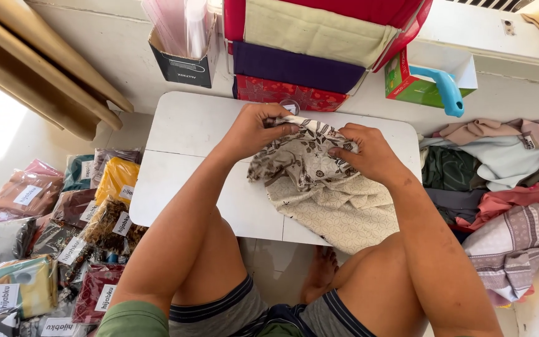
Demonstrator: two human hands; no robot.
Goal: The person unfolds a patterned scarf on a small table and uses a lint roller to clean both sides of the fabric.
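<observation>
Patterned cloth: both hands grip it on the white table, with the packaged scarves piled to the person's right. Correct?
Not quite. In the head view both the left hand and right hand grip the patterned cloth on the white table, but the packaged scarves lie to the person's left; loose cloths are piled on the right.

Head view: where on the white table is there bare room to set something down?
The white table is bare on its left half, from the left hand to the left edge, and in a strip along the back. The right half is taken by the patterned cloth that both hands hold, the right hand included. The floor is crowded: packaged cloths left, loose cloths right.
</observation>
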